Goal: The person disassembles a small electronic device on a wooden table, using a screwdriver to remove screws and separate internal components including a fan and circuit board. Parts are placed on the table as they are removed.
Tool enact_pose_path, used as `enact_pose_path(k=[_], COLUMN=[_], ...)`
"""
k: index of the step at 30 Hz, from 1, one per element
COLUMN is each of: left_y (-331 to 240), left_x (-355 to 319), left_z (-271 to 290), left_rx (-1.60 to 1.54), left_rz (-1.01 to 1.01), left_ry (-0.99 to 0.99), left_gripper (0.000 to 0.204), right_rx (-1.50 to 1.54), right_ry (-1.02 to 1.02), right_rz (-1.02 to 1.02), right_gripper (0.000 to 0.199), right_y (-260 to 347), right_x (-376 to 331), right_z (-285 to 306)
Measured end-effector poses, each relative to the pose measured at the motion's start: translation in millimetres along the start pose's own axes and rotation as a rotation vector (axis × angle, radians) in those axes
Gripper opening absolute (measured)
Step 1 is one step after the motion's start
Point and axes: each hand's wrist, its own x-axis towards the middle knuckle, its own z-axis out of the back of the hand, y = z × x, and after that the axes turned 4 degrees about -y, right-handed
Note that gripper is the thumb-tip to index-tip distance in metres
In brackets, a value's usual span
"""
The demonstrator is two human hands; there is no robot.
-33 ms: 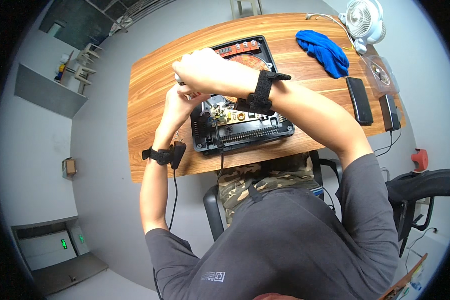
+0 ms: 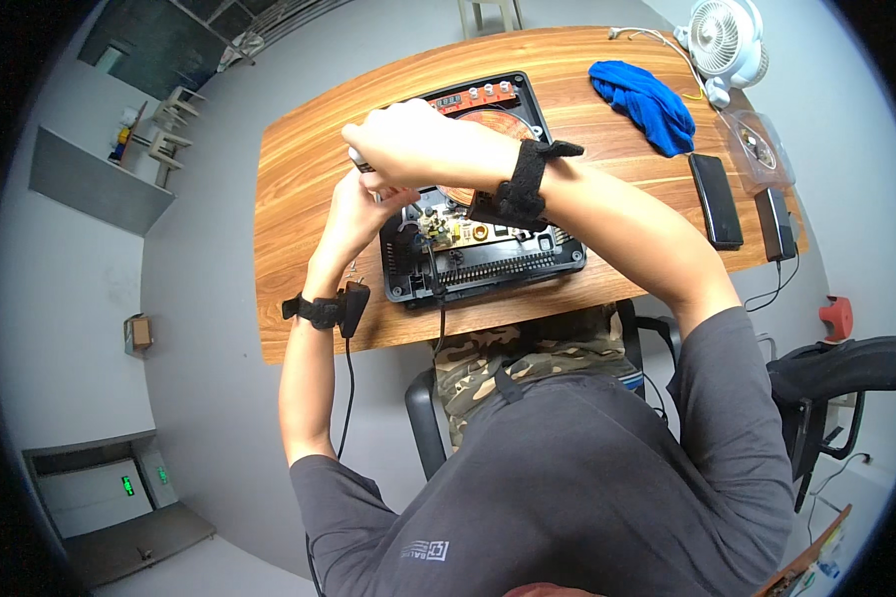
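An opened induction cooker (image 2: pixel 558 261) lies on the wooden table, its black housing showing a copper coil (image 2: pixel 498 121), a red control board (image 2: pixel 488 96) and a circuit board (image 2: pixel 458 231). Over its left side, my right hand (image 2: pixel 413 139) is closed round a white-and-black handle (image 2: pixel 357 157); only the handle's end shows, and its tip is hidden. My left hand (image 2: pixel 348 214) is just below at the cooker's left edge, fingers curled in against the right hand, thumb toward the boards. What the left fingers pinch is hidden. Both wrists wear black straps.
Small screws (image 2: pixel 352 267) lie by my left wrist. At the right are a blue cloth (image 2: pixel 643 104), a black phone (image 2: pixel 715 201), a power bank (image 2: pixel 775 224), a clear plastic box (image 2: pixel 757 149) and a white fan (image 2: pixel 725 45). Cables hang off the table's front edge.
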Motion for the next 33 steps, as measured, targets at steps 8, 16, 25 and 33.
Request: enact_pose_path(k=[8,16,25,33], left_y=[5,25,-3,14], left_x=[-3,0,-1,-3], left_z=[4,9,7,9], left_rx=[-0.076,-0.268,-0.059,-0.186], left_rz=[0.018,0.107,0.118,0.109], left_ry=[0.035,0.071,0.008,0.053], left_gripper=[0.017,0.017,0.026,0.023], right_rx=[-0.001,0.159,0.079,0.21], right_ry=[-0.138,0.056,-0.015,-0.17], right_rz=[0.001,-0.026,-0.051,-0.061], right_gripper=[0.049,0.044,0.049,0.045], right_y=[-3,-6,5,-5], right_x=[-8,4,-12,-10], right_z=[-6,-16,-2,-24])
